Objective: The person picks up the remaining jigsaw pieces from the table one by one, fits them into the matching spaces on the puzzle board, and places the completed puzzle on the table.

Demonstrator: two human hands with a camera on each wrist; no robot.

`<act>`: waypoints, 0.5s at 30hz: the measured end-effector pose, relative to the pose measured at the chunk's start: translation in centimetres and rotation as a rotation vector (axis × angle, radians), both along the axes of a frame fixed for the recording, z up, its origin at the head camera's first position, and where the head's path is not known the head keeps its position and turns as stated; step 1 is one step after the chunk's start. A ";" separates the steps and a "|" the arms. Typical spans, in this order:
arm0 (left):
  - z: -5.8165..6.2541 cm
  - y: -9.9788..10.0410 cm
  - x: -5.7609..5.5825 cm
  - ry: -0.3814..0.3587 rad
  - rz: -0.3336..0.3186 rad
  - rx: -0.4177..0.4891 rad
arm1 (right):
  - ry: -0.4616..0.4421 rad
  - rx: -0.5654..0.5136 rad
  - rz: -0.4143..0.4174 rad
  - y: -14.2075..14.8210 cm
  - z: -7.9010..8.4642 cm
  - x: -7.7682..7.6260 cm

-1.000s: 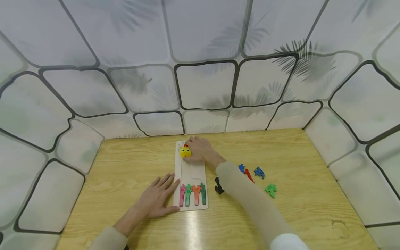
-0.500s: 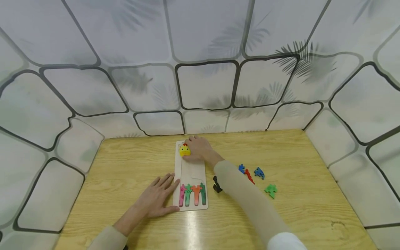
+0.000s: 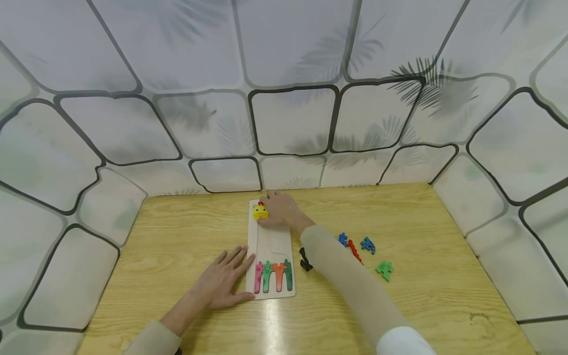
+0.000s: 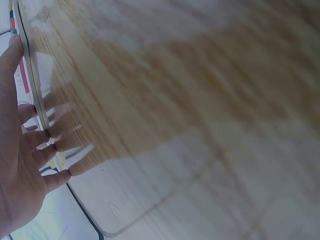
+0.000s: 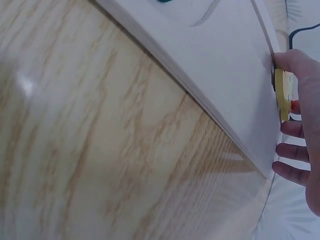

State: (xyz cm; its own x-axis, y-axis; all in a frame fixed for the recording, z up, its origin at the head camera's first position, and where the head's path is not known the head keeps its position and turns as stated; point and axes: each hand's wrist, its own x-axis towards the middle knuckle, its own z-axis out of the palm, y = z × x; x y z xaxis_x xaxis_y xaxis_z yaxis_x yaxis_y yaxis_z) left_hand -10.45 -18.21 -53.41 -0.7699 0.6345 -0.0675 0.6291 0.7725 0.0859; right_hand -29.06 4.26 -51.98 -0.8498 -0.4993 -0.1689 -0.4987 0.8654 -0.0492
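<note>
A pale wooden puzzle board point(image 3: 273, 239) lies lengthwise in front of me. At its far left corner my right hand point(image 3: 280, 211) pinches a yellow animal-head puzzle piece point(image 3: 260, 211) with a red top; the right wrist view shows the yellow piece point(image 5: 282, 95) tilted between thumb and fingers. My left hand point(image 3: 224, 286), fingers spread, rests along the board's near left edge. Pink point(image 3: 258, 278), green point(image 3: 266, 277), orange point(image 3: 279, 277) and dark green point(image 3: 288, 276) leg-like pieces sit in the near end of the board.
Right of the board lie a black piece point(image 3: 305, 260), a red piece point(image 3: 354, 250), two blue pieces point(image 3: 368, 245) and a green piece point(image 3: 385, 270). My right sleeve partly covers the black one. A patterned wall point(image 3: 293, 170) borders the wooden table point(image 3: 191, 222) behind and at the sides.
The yellow head piece and my right hand have shifted slightly left and away, toward the board's far left corner. My left hand has stayed put.
</note>
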 end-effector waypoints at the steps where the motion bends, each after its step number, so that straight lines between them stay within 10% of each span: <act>1: 0.0 0.0 0.0 -0.001 -0.001 0.001 | 0.000 0.000 -0.001 0.0 0.0 0.0; 15: 0.1 0.0 0.1 0.005 -0.002 0.010 | 0.012 -0.002 0.003 -0.1 0.1 -0.3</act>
